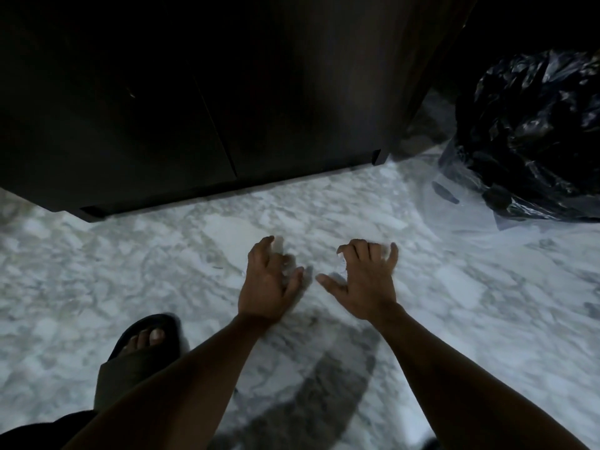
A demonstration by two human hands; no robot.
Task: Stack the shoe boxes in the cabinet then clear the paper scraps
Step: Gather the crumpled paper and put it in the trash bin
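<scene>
The paper scraps [278, 245] lie on the floor [454, 287] just before the cabinet [194, 108], with our left hand [269, 280] and right hand [370, 280] each curled round a few. With the cabinet closed and no shoe boxes showing, we judge the stacking done and the clearing underway, a black bag [532, 131] near the floor's right edge.

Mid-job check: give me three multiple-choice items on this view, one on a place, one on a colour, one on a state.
1. Where does the plastic bag lie?
A) right of the cabinet
B) inside the cabinet
C) left of the cabinet

2. What colour is the bag?
A) white
B) black
C) red

3. How do the cabinet doors stand?
A) both open
B) one open
C) both shut

Answers:
1 A: it sits on the floor past the cabinet's right edge.
2 B: its crumpled plastic is glossy black.
3 C: the fronts lie flush, with only a thin seam between them.
</scene>
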